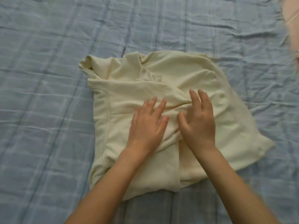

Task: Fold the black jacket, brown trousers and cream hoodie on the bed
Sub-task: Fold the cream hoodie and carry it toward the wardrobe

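- The cream hoodie (169,88) lay in the middle of the bed, on a blue checked bedspread (40,94) full of creases.
- It was partly folded: both sleeves had been brought in across the body, and they crossed near the centre, where the cloth bunched into a ridge of wrinkles.
- The hood end pointed away from the person, with the left shoulder puffed up in a small hump at the far left corner.
- The right-hand lower corner of the hoodie splayed out to the side, flat on the bedspread.
- The left hand (148,125) rested palm down on the crossed sleeves, fingers spread and flat, gripping nothing.
- The right hand (198,120) lay just beside it, also palm down and open, its fingers slightly lifted and its thumb tucked against the bunched fold.
- Both forearms were bare and reached in from the near edge.
- A pale, blurred object (292,21) showed at the top right corner; what it was could not be told.
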Demonstrator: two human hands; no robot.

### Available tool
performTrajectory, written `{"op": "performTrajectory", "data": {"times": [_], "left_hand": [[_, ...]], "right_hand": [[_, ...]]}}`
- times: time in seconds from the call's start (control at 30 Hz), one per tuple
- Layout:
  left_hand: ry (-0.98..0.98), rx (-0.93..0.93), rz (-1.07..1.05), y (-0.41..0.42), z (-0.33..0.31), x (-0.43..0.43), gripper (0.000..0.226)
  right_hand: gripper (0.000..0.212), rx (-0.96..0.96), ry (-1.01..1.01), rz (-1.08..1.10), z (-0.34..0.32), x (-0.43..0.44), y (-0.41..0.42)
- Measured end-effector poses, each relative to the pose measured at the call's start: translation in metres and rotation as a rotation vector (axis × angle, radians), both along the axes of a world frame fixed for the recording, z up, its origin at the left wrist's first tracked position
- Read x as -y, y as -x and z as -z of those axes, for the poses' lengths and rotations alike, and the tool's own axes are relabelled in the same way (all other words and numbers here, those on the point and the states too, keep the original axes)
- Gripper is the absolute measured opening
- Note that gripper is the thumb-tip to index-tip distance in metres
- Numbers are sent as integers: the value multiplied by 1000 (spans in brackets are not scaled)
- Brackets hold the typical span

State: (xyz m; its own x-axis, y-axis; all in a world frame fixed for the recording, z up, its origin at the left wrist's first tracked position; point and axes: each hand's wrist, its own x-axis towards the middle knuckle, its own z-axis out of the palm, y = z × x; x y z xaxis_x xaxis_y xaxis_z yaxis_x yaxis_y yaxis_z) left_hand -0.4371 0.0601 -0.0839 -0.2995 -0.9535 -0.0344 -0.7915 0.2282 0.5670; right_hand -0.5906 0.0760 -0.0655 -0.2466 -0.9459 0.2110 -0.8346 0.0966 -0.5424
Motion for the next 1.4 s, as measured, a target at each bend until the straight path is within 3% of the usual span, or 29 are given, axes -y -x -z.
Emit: {"op": "performTrajectory", "data": {"times": [0.1, 0.2, 0.3, 0.53, 0.63, 0.7, 0.83, 1.0, 1.07, 1.17, 1.23, 1.27, 1.33, 1.4], "left_hand": [[189, 173, -38, -37, -3, 10, 58], [80, 343, -21, -55, 16, 18, 63], [17, 439, 48, -60, 48, 25, 64], [-34, 420, 66, -60, 42, 32, 70], [181, 355, 98, -75, 23, 59, 65], [277, 414, 81, -89, 21, 88, 64], [77, 544, 46, -111, 49, 117, 70], [67, 560, 68, -112, 70, 118, 62], [55, 486, 82, -113, 59, 119, 58], [119, 173, 34, -128, 31, 105, 52], [270, 39, -134, -145, 26, 88, 48], [248, -33, -246, -154, 25, 79, 49], [-10, -224, -419, -168, 25, 67, 59], [-284, -392, -426, -179, 29, 62, 73]], "right_hand": [[59, -213, 22, -245, 3, 14, -18], [59, -345, -233, -280, 28, 28, -15], [62, -332, -290, -301, 59, 27, 0], [67, -262, -308, -277, 52, 36, -5], [64, -184, -156, -284, 35, 51, -19], [62, -211, -141, -344, 33, 59, -34], [63, -347, -267, -434, 62, 59, -46], [63, -338, -252, -408, 82, 65, -47], [64, -335, -281, -417, 75, 63, -47], [69, -249, -301, -390, 53, 58, -54], [69, -114, -207, -336, 33, 43, -76], [66, -57, -152, -314, 24, 31, -93], [60, 27, -112, -299, 12, -1, -134], [57, 25, -166, -297, 7, -31, -172]]}}
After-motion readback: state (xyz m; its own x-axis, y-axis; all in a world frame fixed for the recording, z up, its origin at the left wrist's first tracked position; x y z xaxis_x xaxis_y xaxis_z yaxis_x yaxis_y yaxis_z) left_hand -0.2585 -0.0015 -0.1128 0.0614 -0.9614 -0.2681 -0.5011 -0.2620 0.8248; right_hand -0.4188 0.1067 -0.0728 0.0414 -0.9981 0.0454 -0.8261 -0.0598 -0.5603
